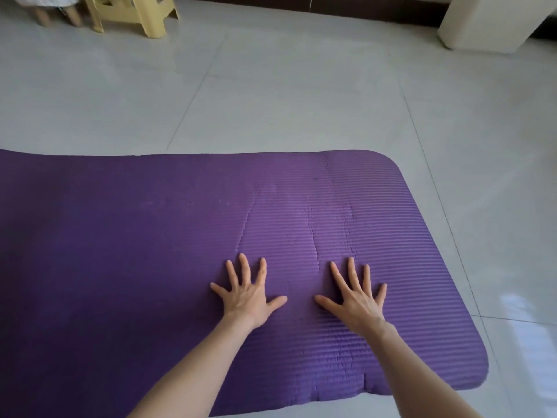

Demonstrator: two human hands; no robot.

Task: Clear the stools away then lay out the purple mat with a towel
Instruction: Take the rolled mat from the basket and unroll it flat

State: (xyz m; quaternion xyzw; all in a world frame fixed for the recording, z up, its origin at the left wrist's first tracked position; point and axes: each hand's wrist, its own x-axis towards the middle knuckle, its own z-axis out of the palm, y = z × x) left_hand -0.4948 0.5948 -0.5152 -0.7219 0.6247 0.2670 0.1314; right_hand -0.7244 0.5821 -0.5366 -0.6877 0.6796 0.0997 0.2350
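Note:
The purple ribbed mat (150, 236) lies flat on the tiled floor, its rounded right end in view and its left part running out of frame. My left hand (248, 292) and my right hand (357, 297) press palm-down on the mat near its right end, fingers spread, holding nothing. A yellow plastic stool (132, 13) stands at the far upper left. Beside it is a second stool (57, 10) with wooden legs and a pale top, partly cut off by the frame. No towel is visible.
Pale grey floor tiles (286, 95) stretch between the mat and the far wall. A cream-coloured furniture base (482, 22) stands at the upper right, and a dark skirting strip (316, 7) runs along the back wall.

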